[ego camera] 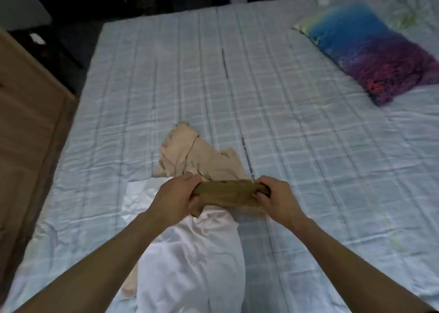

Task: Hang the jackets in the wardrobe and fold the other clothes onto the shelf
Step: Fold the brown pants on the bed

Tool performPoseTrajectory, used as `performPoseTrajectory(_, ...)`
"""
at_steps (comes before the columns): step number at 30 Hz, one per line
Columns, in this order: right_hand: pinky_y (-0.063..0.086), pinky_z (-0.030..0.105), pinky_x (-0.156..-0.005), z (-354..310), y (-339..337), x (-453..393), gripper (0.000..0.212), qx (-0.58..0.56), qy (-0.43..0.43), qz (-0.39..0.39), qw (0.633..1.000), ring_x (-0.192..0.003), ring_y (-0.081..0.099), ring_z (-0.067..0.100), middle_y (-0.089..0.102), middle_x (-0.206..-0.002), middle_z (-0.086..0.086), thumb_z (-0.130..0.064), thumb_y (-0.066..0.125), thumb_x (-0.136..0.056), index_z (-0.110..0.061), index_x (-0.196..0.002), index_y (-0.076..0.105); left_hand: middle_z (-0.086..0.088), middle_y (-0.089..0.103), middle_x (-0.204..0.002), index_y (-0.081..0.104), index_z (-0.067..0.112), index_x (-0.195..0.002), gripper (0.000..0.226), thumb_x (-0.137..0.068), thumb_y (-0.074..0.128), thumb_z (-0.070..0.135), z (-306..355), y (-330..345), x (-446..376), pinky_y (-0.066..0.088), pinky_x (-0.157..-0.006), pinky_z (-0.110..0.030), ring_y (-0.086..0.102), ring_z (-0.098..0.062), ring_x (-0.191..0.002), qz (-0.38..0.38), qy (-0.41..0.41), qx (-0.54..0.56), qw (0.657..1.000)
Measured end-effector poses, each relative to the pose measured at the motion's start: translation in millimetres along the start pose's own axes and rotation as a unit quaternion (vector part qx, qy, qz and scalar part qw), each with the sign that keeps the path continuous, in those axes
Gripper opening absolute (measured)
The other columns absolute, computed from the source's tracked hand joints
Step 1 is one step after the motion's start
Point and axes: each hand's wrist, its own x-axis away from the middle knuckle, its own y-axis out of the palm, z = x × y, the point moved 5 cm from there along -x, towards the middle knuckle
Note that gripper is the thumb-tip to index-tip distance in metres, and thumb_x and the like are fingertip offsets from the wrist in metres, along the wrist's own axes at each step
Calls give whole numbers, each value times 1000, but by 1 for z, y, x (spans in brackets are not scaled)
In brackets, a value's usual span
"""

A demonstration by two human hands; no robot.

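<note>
left hand (174, 197), right hand (276, 200), gripping olive cloth (225, 192)

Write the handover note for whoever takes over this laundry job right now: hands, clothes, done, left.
Left hand and right hand: each grips one end of a small olive-brown garment, held just above the bed.
Beige garment: crumpled on the bed, just beyond the hands.
White garment: lying unfolded under the forearms, nearest the person; a strip of beige cloth shows at its left edge.
Wooden furniture stands left of the bed; no shelf or hanging rail is in view.
Done: cannot tell from this view.
Left: fold the olive-brown piece, then the beige and white ones, and shelve them.
</note>
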Motion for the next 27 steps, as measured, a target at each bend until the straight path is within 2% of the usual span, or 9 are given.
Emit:
performPoseTrajectory(4,41,12,-62,-94,-53,15,14,-7,-58,13,998,-72,60,6,64,-71,-9,-8,67,-87,-21,-82,67,7,56,-84,54,25,-91,11,-84,60,20,25,-101,39,49,-70,-40,55,-17,-76,46,-20,13,999)
performPoseTrajectory(8,43,12,-62,-192,-90,40,23,-12,-125,16,992,-69,60,4,63,-70,-11,-13,66,-91,-31,-78,66,11,61,-89,58,31,-96,10,-90,60,23,44,-191,97,47,-76,-27,56,-7,-83,117,-20,-3,993)
performPoseTrajectory(12,45,14,-62,-278,-109,69,16,22,-197,10,980,-69,61,5,64,-71,-11,-17,65,-93,-28,-83,69,10,65,-93,62,30,-100,11,-93,61,22,58,-259,168,51,-79,-30,60,-8,-86,185,-12,-1,983)
performPoseTrajectory(15,47,17,-61,-331,-115,83,12,40,-248,9,968,-69,61,7,64,-70,-9,-16,65,-92,-22,-83,70,12,66,-93,64,31,-101,13,-92,61,21,65,-294,216,53,-77,-34,61,-7,-85,223,-11,-9,975)
performPoseTrajectory(18,47,15,-61,-379,-113,91,13,17,-288,0,958,-68,61,4,64,-69,-10,-16,67,-91,-23,-82,71,13,65,-90,64,31,-97,13,-90,62,21,68,-324,259,53,-75,-36,61,-6,-84,262,-29,-19,964)
performPoseTrajectory(23,46,12,-62,-442,-94,97,12,-41,-354,-25,934,-70,62,2,66,-73,-8,-17,70,-89,-26,-82,70,17,61,-87,60,33,-93,19,-88,67,16,73,-363,323,45,-73,-24,57,-1,-81,299,-79,-57,949)
performPoseTrajectory(27,46,12,-64,-478,-59,99,10,-72,-404,-77,909,-73,63,5,67,-76,-8,-18,69,-90,-27,-86,71,21,53,-81,61,22,-92,11,-89,68,14,74,-374,376,35,-67,-13,50,6,-74,302,-144,-98,937)
